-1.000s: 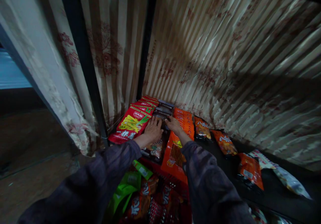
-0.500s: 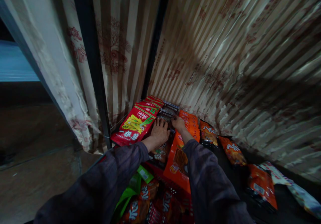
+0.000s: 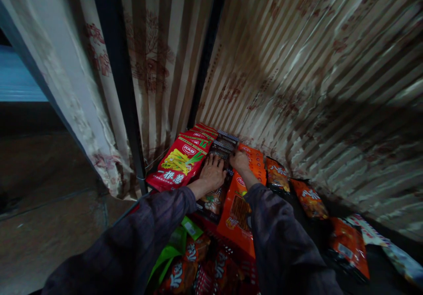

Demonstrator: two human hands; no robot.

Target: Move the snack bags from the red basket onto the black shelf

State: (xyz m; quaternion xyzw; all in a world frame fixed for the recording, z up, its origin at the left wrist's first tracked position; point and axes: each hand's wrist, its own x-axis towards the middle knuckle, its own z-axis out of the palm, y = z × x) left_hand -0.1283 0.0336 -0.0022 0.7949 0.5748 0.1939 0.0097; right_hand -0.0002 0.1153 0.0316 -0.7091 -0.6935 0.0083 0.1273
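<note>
Packets [image 3: 180, 275], brown-orange and at least three in number, lie nearest in what looks like one red basket [image 3: 247, 268], beside green packaging [image 3: 191, 228] that may be one piece or two. Two dark sleeves [image 3: 145, 231] reach over them. Beyond, the left hand [image 3: 213, 175] rests open, fingers spread, on the dark packets [image 3: 211, 202], which lie overlapped between the red and orange rows; I count at least three. The right hand [image 3: 240, 160] has its fingers curled at the border with the orange packets [image 3: 238, 211], too closely layered to count; whether it pinches anything I cannot tell. At least three red packets [image 3: 178, 160] overlap to the left. Slick wrappers could slide if the left palm presses unevenly, I judge, and the right wrist, so close above the orange row, might drag its layers askew. Rightward on the black shelf [image 3: 302, 235] lie three small orange bags [image 3: 309, 198]; behind everything hang striped curtains [image 3: 330, 44] and two dark posts [image 3: 115, 66].
</note>
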